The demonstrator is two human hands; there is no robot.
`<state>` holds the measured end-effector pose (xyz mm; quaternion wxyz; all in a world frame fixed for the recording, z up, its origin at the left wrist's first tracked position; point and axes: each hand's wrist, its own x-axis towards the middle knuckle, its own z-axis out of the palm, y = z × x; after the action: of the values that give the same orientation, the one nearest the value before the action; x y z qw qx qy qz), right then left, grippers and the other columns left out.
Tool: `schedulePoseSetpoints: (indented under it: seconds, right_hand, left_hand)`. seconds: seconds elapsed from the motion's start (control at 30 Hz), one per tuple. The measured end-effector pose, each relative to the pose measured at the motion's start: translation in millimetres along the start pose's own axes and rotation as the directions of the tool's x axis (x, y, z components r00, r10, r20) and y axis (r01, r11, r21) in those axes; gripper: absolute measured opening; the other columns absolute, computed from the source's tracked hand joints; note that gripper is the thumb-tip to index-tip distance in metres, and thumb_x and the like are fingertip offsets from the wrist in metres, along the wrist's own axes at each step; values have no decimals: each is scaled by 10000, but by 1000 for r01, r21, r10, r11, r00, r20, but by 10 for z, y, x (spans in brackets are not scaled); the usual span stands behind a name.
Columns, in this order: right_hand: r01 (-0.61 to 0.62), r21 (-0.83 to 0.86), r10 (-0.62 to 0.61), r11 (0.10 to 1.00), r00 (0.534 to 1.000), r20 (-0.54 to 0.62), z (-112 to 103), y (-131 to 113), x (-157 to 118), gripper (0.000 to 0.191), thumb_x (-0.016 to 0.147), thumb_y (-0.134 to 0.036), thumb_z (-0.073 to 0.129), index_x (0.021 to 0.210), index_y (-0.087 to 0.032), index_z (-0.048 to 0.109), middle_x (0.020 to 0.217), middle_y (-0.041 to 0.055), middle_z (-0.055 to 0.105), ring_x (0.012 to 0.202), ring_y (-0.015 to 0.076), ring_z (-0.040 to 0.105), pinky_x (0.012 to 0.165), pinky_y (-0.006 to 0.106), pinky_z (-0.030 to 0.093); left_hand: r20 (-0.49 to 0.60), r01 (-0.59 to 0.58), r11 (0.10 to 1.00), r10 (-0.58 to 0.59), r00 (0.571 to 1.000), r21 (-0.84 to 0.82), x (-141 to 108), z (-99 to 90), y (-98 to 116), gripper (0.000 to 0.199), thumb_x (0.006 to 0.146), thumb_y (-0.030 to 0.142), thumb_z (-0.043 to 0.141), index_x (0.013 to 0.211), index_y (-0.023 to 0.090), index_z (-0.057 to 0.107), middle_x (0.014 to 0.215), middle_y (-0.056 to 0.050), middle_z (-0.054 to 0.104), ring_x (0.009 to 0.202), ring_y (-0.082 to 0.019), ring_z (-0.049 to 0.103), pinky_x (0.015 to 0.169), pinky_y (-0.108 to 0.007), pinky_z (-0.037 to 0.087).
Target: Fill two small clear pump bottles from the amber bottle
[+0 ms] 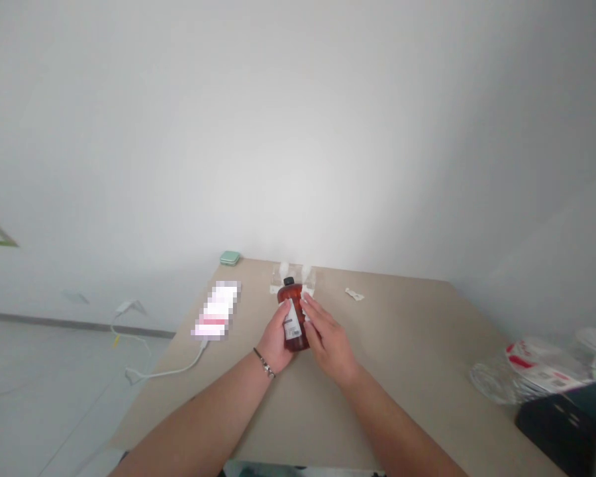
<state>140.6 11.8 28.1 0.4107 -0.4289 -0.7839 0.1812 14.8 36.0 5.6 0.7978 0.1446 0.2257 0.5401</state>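
Observation:
An amber plastic bottle [291,299] with a black cap and a white label stands tilted slightly on the beige table [392,344]. My left hand [275,338] wraps its lower left side, and a beaded bracelet [264,362] circles that wrist. From the right, my right hand [328,341] presses its fingers against the bottle. Between the two hands, the bottle's base is partly hidden. Just behind it is a transparent stand [293,281] holding white items.
A pixelated, blurred object [216,308] lies left of my hands, with a white cable [171,371] trailing off the table edge. A green compact [229,258] sits at the far corner. Transparent plastic packaging [526,371] and a black object [559,430] are at right.

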Motion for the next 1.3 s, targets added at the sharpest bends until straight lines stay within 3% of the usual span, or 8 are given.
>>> schedulePoseSetpoints:
  seconds: [0.13,0.27,0.4,0.53,0.77,1.03,1.2,1.3]
  right_hand:
    - [42,27,-42,999,999,20,14,195,-42,557,989,-399,415,1524,-273,323,1634,60,205,1498,240,200,1208,498,227]
    - [104,68,-109,992,991,80,-57,259,-52,651,1000,-444,366,1575,-275,112,1657,50,102,1516,243,110,1228,495,145]
    - [31,164,-33,986,999,8,-75,220,-45,643,1009,-458,319,1574,-258,87,1650,65,149,1508,242,158,1231,474,154]
    - [-74,348,116,935,988,-103,-62,233,-40,611,996,-526,299,1526,-226,244,1548,110,381,1403,250,400,1181,451,300]
    - [-296,583,413,757,908,-76,-133,275,19,654,918,-708,272,1326,-279,551,1228,64,679,1119,270,639,976,455,495]
    - [-398,766,526,505,845,93,-124,97,18,802,815,-779,422,1452,-292,424,988,47,737,723,234,700,617,368,565]
    - [-346,774,614,530,786,-69,-86,178,17,732,787,-604,652,1408,-262,468,1162,71,695,885,226,692,811,386,569]
    - [-370,705,644,605,748,-159,-76,222,24,727,796,-577,653,1410,-236,464,1179,82,684,966,245,675,903,424,544]
  left_hand:
    - [5,2,998,-2,1000,69,3,0,-28,459,742,474,747,1055,154,646,870,-40,745,766,-192,706,761,-305,541]
    - [23,-196,951,196,980,240,-1,18,-88,562,732,502,762,1147,169,583,962,-49,727,825,-197,692,787,-305,520]
    - [118,-414,690,435,893,594,-28,89,-78,516,750,382,775,1184,202,562,1080,-48,695,961,-205,660,922,-323,475]
    - [259,-476,500,443,858,723,-64,161,-63,546,726,287,787,1212,216,550,1153,-54,665,1054,-228,628,987,-348,447]
    - [221,-108,881,4,975,460,-106,93,-162,586,648,457,838,1093,162,595,862,-40,713,676,-162,656,640,-264,516]
    - [201,308,898,-380,903,313,-141,105,-35,567,643,599,777,941,129,670,747,-82,734,688,-254,704,656,-364,546]
    - [25,30,904,-45,999,426,-43,140,-13,445,730,534,760,934,157,643,805,-45,717,716,-193,681,706,-305,522]
    - [56,-156,766,155,986,624,-34,101,-25,532,732,483,777,1135,196,579,929,-36,702,801,-199,677,739,-305,512]
